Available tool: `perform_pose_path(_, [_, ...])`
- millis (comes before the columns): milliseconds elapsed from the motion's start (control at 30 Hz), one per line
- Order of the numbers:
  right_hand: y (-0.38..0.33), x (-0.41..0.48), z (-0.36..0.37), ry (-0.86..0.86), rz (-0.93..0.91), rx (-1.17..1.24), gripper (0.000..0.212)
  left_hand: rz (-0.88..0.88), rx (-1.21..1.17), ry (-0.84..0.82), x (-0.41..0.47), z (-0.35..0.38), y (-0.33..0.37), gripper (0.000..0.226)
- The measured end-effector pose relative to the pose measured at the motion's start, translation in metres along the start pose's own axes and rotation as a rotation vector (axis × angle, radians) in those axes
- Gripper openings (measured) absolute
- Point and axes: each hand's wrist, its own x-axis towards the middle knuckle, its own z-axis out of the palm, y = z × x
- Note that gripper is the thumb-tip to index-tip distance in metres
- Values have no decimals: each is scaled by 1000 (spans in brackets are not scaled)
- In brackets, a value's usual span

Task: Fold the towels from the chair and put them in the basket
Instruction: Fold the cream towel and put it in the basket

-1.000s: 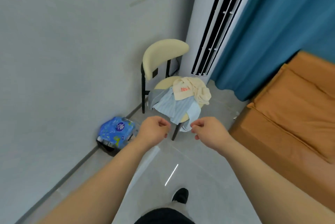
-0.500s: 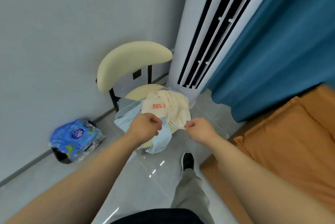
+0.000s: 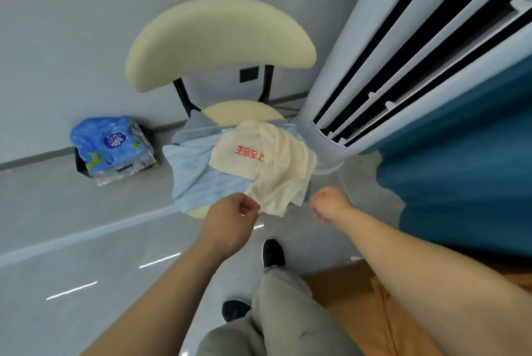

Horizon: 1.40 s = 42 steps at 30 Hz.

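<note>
A person in grey trousers (image 3: 282,312) reaches both forearms forward. The left hand (image 3: 230,220), fingers curled, meets the hanging corner of a cream towel (image 3: 282,165); whether it pinches the cloth cannot be told. The right hand (image 3: 328,203), curled on nothing, hovers just beside the seat's front edge, apart from the left. The cream towel, its red lettering facing the person, lies crumpled with its long axis running from seat back to front, draped over a pale blue towel (image 3: 195,174) on the chair (image 3: 218,39). Beyond, a blue packet (image 3: 112,145) sits against the wall (image 3: 57,24).
</note>
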Motion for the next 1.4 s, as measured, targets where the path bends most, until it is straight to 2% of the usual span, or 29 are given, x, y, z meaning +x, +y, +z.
perform_pose_path(67, [5,37,15,42,-49,-74,8,7,-4,40,23,25,-18,11])
perform_pose_path(100, [11,58,26,85,-130,-154,16,17,-7,57,36,39,-28,11])
perform_pose_path(200, [30,116,63,323,-443,-431,68,79,-31,128,84,85,-62,10])
perform_pose_path(233, [36,135,77,382,-548,-464,73,99,-40,165,97,101,-74,11])
perform_pose_path(267, [41,151,88,413,-619,-437,71,127,-43,207,109,117,-85,12])
perform_pose_path(367, [54,186,108,474,-796,-183,43,199,-21,329,130,158,-113,21])
perform_pose_path(500, [58,185,99,535,-966,46,17,245,47,460,136,201,-124,37])
perform_pose_path(667, [28,104,45,368,-1025,252,16,206,3,509,100,220,-87,61])
perform_pose_path(767, [2,56,7,302,-1096,249,15,228,12,551,79,213,-56,80])
perform_pose_path(867, [-15,10,-24,342,-1236,258,37,300,17,670,55,203,-29,86])
perform_pose_path(1000, [-30,-59,-61,413,-1441,382,35,394,-22,823,15,189,0,86])
perform_pose_path(1100, [-36,-111,-85,475,-1552,410,26,473,-74,949,-21,173,19,96])
perform_pose_path(1200, [-37,-159,-99,519,-1655,361,10,540,-120,1048,-66,162,40,104])
perform_pose_path(1267, [-35,-186,-101,566,-1733,271,10,605,-158,1092,-96,158,51,103])
perform_pose_path(1367, [-28,-215,-91,658,-1823,6,11,639,-383,1018,-127,156,58,96])
perform_pose_path(1400, [-25,-221,-85,685,-1846,-92,11,628,-461,977,-134,155,54,88])
